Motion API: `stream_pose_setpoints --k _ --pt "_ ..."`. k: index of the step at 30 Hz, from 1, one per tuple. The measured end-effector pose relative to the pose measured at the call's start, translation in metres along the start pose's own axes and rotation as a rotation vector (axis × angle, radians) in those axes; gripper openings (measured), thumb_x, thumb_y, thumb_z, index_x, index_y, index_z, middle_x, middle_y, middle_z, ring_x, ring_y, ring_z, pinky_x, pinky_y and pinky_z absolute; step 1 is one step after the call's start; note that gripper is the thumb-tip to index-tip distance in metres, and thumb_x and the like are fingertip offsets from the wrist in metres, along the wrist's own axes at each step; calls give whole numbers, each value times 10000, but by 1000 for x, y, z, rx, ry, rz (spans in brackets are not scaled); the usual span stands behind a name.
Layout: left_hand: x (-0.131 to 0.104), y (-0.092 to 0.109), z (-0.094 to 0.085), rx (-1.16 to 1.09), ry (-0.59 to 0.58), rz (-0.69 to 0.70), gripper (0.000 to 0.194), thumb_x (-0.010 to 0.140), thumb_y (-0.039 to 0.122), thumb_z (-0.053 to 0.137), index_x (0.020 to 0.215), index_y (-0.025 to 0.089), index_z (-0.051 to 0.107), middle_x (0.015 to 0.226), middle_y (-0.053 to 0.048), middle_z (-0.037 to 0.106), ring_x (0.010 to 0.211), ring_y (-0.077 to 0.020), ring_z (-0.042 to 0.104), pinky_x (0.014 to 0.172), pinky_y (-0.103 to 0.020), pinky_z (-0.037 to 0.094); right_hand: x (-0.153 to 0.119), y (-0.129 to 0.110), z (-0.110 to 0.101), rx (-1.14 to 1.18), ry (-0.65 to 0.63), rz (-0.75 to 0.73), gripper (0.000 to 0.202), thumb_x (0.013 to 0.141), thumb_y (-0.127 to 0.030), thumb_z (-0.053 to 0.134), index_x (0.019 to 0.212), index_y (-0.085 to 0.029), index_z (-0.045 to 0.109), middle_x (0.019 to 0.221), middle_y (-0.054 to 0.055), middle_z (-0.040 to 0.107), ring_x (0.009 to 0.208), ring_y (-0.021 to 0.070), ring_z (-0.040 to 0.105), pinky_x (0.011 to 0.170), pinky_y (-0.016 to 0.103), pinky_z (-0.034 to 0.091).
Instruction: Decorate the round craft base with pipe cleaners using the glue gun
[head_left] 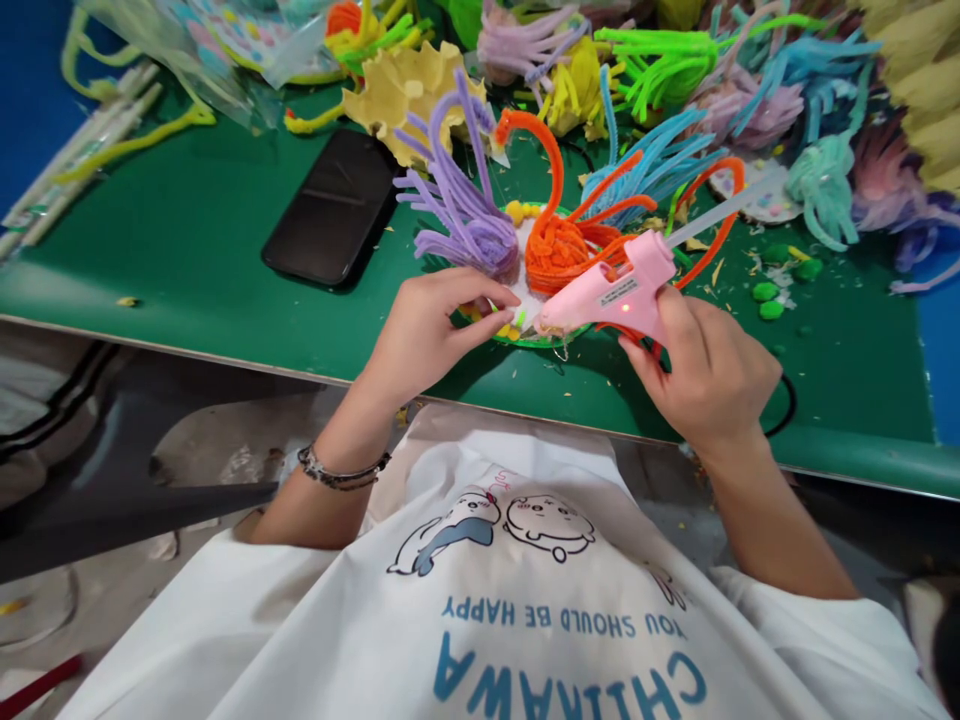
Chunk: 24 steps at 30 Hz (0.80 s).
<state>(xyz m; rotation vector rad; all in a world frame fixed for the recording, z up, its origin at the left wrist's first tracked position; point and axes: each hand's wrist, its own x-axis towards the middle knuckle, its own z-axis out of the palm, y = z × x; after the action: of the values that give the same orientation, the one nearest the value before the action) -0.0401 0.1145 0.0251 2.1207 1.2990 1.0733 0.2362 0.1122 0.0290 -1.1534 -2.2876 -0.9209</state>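
Head view: right hand [709, 375] closed round the handle of a pink plastic glue gun [600, 297], orange light lit on its side, translucent glue stick [724, 212] out the back. Nozzle points left, just over the near edge of a round white base with green rim [529, 303].

Left hand [431, 325] at the same edge, thumb and index finger narrow, tips nearly together at a small bright-green piece [520, 318]. Can't tell if it's gripped or only touched.

Base lies on the green worktop [187, 300] in front of the person, yellow fuzzy balls [523, 212] along its rim. On it: purple pipe-cleaner bundle [480, 240] left, orange pipe-cleaner figure with curved neck [559, 255] right, partly behind the gun. Blue pipe-cleaner bundle [652, 175] just behind.

Black phone [330, 210] flat to the left, torn yellow carton piece [412, 95] beyond it. Green fuzzy balls [766, 292] loose to the right.
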Motion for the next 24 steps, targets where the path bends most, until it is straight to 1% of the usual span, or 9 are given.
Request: stream_pose_setpoints --k 4,6,12,20,24 --pt "-1 2 -1 -4 2 33 122 921 245 648 929 179 751 871 -30 747 772 -132 666 691 -231 505 0 -1 -1 15 -93 53 550 988 -551 417 1306 -156 631 1001 137 713 757 183 620 590 286 405" --pt "-2 3 -2 10 3 35 123 920 239 644 932 182 753 871 -30 747 770 -132 666 685 -229 503 0 -2 -2 42 -116 76 558 991 -557 401 1313 -161 629 1024 143 710 764 184 616 597 290 403" --pt "-5 4 0 28 10 69 123 912 227 648 930 176 758 869 -35 743 751 -131 659 689 -237 515 -2 -2 0 67 -115 89 552 1001 -537 377 1333 -161 607 1021 148 700 760 187 608 601 296 396" --pt "-7 7 0 55 3 74 144 931 235 630 945 167 756 857 -38 739 756 -133 665 692 -235 509 -1 -1 0 98 -121 97 528 1006 -512 376 1325 -162 609 1008 147 697 739 185 593 596 304 377" --pt "-8 7 1 80 -15 63 175 945 259 609 971 171 759 893 -49 741 779 -145 671 733 -254 523 -3 -1 2 78 -135 134 533 999 -520 387 1335 -164 600 1023 152 695 755 193 596 608 307 386"
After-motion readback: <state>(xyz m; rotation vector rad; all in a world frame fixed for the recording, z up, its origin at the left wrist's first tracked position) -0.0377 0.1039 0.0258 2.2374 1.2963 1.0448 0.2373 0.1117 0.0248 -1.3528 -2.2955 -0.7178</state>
